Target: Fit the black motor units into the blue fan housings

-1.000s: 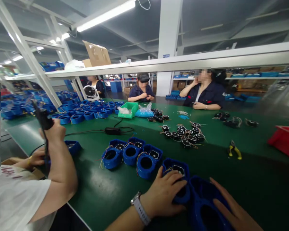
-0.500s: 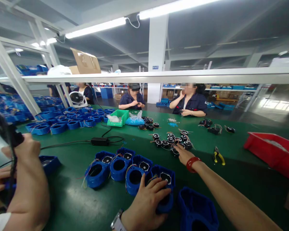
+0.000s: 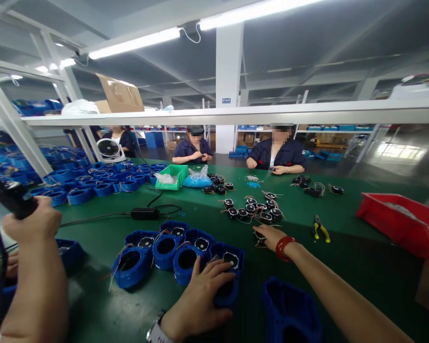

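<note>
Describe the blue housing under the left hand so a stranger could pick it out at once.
On the green table, a row of four blue housings runs across the near side. The one meant is the housing at the row's right end. Only this one has the left hand, above a wristwatch, resting on it.

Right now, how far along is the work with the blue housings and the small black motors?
Looks done: three wired blue housings stand in a row. In hand: the left hand lies spread on a fourth housing, the right hand touches a loose black motor; grip unclear. Left: a cluster of motors beyond it and a seemingly empty housing nearest the camera.
</note>
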Motion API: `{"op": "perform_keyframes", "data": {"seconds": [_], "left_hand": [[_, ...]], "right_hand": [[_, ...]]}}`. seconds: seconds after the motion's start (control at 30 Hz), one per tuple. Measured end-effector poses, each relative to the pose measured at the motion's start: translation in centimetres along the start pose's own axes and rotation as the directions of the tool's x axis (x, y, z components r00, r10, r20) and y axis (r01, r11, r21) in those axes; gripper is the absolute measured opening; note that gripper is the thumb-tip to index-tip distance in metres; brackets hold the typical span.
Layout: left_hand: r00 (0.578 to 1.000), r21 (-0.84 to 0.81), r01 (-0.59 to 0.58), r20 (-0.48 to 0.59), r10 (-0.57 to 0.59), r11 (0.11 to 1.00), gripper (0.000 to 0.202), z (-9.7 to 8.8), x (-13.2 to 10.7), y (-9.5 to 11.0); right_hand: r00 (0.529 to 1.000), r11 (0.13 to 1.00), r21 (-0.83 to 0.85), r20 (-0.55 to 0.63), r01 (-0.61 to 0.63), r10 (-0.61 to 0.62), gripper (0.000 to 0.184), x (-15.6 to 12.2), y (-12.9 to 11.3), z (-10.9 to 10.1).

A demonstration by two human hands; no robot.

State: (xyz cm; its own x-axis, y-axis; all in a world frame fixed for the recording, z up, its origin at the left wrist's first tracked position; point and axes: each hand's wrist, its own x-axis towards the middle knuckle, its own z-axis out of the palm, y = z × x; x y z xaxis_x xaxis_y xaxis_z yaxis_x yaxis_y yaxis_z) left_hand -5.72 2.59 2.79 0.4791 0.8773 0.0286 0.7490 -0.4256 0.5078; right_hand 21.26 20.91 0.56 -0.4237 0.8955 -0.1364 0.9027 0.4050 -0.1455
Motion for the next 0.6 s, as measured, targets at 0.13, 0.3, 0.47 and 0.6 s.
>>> {"op": "perform_keyframes", "data": {"seconds": [0.13,0.3,0.47,0.6], "left_hand": [[0.982,-0.001,-0.027,-0.186,0.026,1.000,0.076,0.7,0.9,1.6],[0.901,0.005,-0.103,-0.424,0.096,0.995,0.061,2.2,5.1,6.7],[0.922,-0.112,-0.148,-0.376,0.096,0.983,0.016,2.6,6.7,9.8],[0.973,-0.416,-0.194,-0.198,0.119,0.889,0.034,3.1,4.3,10.2]], "right_hand": [[0.994,0.999,0.037,-0.101,-0.037,0.040,0.051,-4.9,0.8,-1.2],[0.937,0.990,0.136,-0.349,0.041,0.009,0.048,-11.8,-1.9,-3.7],[0.874,0.940,0.296,-0.486,0.167,-0.002,0.044,-17.2,-4.0,-3.2],[0.904,0.895,0.418,-0.426,0.153,0.044,0.041,-19.6,-3.9,-0.6]]}}
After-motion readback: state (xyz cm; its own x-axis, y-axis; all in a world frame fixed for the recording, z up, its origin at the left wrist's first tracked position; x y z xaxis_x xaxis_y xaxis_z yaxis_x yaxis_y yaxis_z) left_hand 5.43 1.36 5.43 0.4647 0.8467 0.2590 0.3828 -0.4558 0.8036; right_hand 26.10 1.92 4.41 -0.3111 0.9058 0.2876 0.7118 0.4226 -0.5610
